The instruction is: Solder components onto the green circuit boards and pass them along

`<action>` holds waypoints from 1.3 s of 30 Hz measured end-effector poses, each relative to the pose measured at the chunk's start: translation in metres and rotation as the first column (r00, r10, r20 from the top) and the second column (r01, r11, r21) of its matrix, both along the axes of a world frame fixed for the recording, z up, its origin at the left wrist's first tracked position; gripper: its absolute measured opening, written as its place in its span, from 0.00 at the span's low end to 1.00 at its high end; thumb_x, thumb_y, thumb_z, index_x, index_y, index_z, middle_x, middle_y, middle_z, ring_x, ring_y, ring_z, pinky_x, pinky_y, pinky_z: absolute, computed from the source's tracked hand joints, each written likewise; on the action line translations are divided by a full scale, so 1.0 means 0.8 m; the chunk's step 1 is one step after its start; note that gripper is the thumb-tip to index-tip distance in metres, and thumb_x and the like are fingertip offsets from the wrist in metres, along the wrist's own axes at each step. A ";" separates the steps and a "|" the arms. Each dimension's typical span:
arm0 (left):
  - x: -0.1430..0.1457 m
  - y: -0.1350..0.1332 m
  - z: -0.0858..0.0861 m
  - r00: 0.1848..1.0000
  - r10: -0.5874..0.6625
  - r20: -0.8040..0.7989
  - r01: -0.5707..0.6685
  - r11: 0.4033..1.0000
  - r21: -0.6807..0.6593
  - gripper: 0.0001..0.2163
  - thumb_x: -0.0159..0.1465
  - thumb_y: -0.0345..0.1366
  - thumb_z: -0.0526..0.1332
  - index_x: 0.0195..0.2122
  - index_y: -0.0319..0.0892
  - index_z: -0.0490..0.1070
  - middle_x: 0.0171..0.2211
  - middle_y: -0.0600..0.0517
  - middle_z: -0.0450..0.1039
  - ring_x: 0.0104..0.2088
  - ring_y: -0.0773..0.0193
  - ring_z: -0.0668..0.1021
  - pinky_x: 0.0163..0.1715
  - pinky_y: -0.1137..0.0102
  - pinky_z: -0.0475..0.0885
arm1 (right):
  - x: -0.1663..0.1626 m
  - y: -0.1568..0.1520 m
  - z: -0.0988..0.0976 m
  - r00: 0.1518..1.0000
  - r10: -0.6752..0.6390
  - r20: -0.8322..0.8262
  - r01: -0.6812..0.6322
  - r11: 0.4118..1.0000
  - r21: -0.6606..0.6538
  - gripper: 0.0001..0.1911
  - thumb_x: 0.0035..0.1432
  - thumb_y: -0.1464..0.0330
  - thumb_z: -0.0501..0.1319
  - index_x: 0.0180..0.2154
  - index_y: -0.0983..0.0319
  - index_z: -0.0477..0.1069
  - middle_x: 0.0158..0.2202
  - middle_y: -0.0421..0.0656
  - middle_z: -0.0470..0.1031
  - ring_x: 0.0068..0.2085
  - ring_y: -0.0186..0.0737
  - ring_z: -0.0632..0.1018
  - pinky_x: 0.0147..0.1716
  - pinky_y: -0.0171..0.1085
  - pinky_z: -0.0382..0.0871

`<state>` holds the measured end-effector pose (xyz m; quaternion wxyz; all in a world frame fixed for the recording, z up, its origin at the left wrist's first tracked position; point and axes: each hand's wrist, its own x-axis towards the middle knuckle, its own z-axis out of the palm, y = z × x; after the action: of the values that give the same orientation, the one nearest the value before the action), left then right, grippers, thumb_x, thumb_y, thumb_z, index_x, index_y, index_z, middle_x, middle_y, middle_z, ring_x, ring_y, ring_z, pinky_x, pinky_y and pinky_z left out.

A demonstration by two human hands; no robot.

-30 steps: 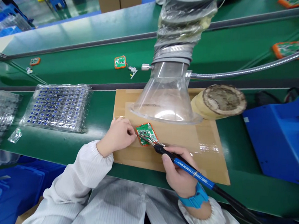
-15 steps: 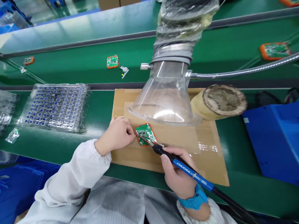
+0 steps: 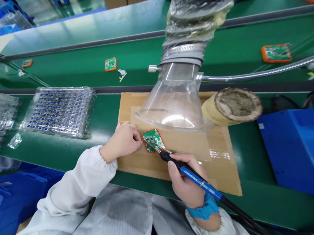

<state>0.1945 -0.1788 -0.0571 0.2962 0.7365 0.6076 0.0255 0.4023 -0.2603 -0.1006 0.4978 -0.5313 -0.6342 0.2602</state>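
Note:
A green circuit board (image 3: 158, 136) with an orange rim lies on the cardboard sheet. My right hand (image 3: 188, 179) is closed around a blue and black soldering iron (image 3: 198, 179), whose metal tip reaches onto the left part of the board. A second thin metal prong shows beside the tip. At the board's left edge my left hand (image 3: 125, 140) is closed, thumb and finger pinched together. What sits in that pinch is too small to make out.
Above the board hangs a clear fume hood (image 3: 174, 104). A cardboard sheet (image 3: 209, 172) covers the bench, with a yellowish round pot (image 3: 214, 109) behind. Clear trays (image 3: 58, 111) stand left, a blue bin (image 3: 293, 150) right. Boards (image 3: 110, 64) lie on the green belt (image 3: 82, 66).
Boards and small white parts on the belt have shifted left. Both hands and the soldering iron stay almost in the same place at the board.

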 end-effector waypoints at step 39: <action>-0.016 0.000 0.002 0.994 -0.043 0.105 0.047 0.998 -0.038 0.05 0.60 0.28 0.62 0.27 0.41 0.71 0.35 0.48 0.76 0.42 0.55 0.76 0.46 0.59 0.72 | 0.053 -0.011 -0.031 0.958 -0.224 -0.177 0.235 0.971 0.040 0.05 0.59 0.67 0.68 0.38 0.60 0.76 0.36 0.44 0.78 0.36 0.44 0.81 0.34 0.41 0.74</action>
<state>0.1815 -0.1789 -0.0553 0.3427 0.7414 0.5752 0.0447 0.4444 -0.2692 -0.1255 0.5932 -0.5616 -0.5308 0.2258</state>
